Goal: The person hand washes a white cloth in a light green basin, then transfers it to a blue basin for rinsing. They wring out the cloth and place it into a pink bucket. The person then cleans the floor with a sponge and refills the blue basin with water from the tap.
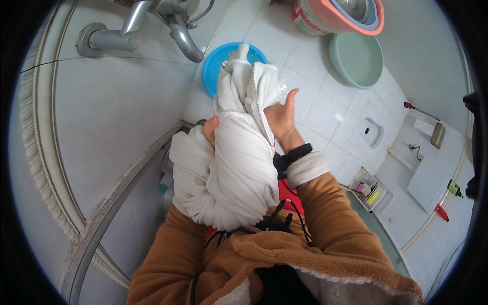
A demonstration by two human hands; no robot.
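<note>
A bulky white zippered garment (pixel 236 157), bunched and twisted, fills the middle of the view. Its far end reaches over a blue basin (pixel 209 65) on the floor, and its near folds lie against my body over my left forearm. My left hand (pixel 210 131) is closed on the cloth at its left side, with most of it covered by folds. At the right side, beside the zipper, my right hand (pixel 281 118) lies against the fabric with its thumb stretched outward; its other fingers are mostly hidden by the cloth.
A metal tap (pixel 185 43) juts from the wall at upper left. Pink and grey stacked basins (pixel 330 20) and a pale green basin (pixel 358 60) stand at the back right. Farther right are a squat toilet (pixel 371 132) and a wire basket (pixel 373 190). A ledge edge (pixel 119 203) runs along my left.
</note>
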